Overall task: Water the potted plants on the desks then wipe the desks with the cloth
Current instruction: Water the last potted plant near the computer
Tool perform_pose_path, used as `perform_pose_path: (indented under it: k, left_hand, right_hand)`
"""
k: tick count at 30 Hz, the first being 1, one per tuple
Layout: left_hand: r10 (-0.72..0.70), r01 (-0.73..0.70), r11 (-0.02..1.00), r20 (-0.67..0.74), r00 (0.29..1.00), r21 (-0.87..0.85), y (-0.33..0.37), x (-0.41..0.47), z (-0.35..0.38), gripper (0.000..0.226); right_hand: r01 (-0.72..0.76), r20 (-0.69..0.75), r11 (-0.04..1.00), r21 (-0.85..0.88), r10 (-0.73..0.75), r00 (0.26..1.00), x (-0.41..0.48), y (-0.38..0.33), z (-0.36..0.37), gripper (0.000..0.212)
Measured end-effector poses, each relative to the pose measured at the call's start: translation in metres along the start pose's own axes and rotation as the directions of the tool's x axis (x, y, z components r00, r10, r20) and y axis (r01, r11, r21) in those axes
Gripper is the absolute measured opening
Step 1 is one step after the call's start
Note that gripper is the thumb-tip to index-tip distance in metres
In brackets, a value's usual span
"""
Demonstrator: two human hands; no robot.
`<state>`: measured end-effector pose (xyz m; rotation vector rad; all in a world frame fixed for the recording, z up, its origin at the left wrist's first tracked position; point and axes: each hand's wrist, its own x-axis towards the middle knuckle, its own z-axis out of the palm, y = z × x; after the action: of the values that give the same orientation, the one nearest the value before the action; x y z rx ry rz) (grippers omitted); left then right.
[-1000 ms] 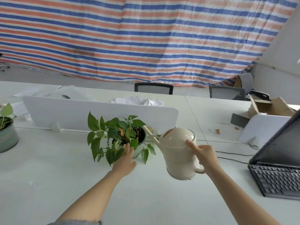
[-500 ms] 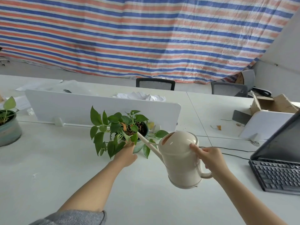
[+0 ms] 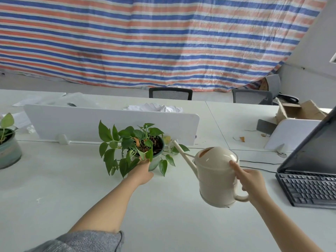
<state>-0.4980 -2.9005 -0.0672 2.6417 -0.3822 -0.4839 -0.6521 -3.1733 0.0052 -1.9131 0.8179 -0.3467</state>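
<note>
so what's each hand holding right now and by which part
The right hand holds the cream watering can by its rear handle. The left hand rests against the plant pot; a full grip cannot be told.

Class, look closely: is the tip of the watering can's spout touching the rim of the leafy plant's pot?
Apart. The head view shows the spout tip right of the pot, with white divider visible between them.

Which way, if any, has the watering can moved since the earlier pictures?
Yes. The watering can has drawn back rightward: its spout tip, earlier over the plant pot, now sits clear of it, nearer the laptop.
</note>
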Motion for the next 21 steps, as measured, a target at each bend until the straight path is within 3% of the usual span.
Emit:
perform_pose_path:
  k: [4, 12, 21]
  left_hand:
    - [-0.004, 0.004, 1.0, -0.003, 1.0, 0.022, 0.001, 0.0, 0.0, 0.055]
    - [-0.014, 0.015, 0.998, -0.005, 1.0, 0.056, 0.001, 0.0, -0.001, 0.053]
    - [-0.01, 0.011, 0.992, -0.008, 1.0, 0.125, 0.005, 0.0, 0.0, 0.052]
  right_hand:
    - [-0.117, -0.053, 0.981, 0.156, 0.126, 0.991, -0.006, 0.024, -0.013, 0.053]
    - [-0.295, -0.151, 0.923, 0.248, 0.337, 0.929, -0.017, 0.074, -0.021, 0.056]
    - [-0.276, -0.204, 0.902, 0.333, 0.354, 0.912, -0.022, 0.098, -0.015, 0.047]
